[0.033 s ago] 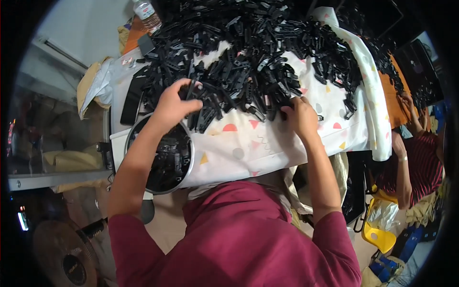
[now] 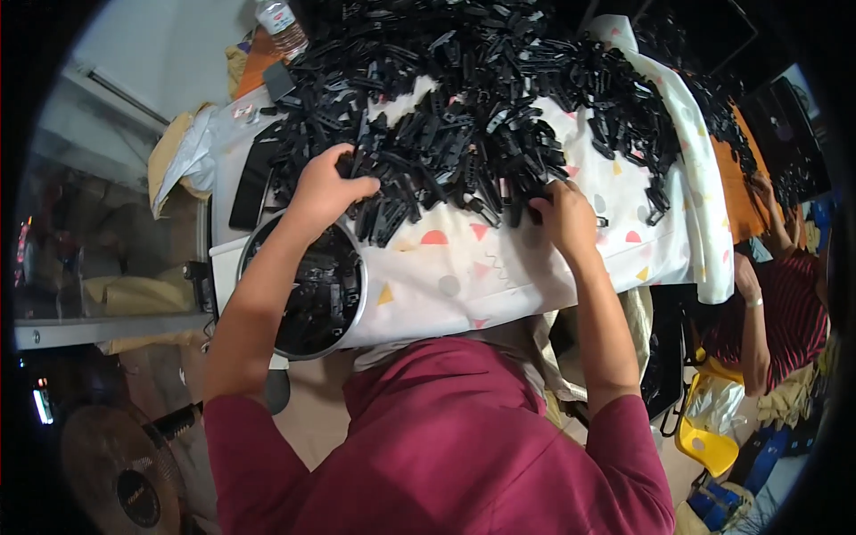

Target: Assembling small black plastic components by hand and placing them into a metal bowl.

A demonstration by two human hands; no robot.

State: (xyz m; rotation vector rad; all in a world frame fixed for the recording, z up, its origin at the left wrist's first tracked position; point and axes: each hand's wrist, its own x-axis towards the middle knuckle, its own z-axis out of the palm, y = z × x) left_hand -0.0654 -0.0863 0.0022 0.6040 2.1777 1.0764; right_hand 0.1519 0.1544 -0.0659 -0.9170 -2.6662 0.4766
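A wide heap of small, long black plastic parts [image 2: 428, 134] covers the far side of the table. My left hand [image 2: 328, 189] is at the heap's near left edge, thumb and forefinger spread apart over the parts. Nothing shows between them, though the other fingertips are hidden. Farther right, my right hand [image 2: 571, 214] has its fingers curled at the near edge of the heap. Thumb and forefinger close around a dark plastic part there, mostly hidden by the hand. Beneath my left forearm is a round metal-rimmed bowl [image 2: 362, 299] with black parts inside.
A patterned white cloth [image 2: 419, 294] covers the table, its rolled edge [image 2: 704, 196] at the right. Left of the heap lies a black phone [image 2: 250, 192]; a plastic bottle [image 2: 282, 28] stands behind. A fan [image 2: 134, 481] is low left. Another person [image 2: 776, 312] works at the right, near a yellow chair [image 2: 709, 437].
The whole view has shifted slightly. Both hands stay at nearly the same spots by the heap, with only small finger movements.
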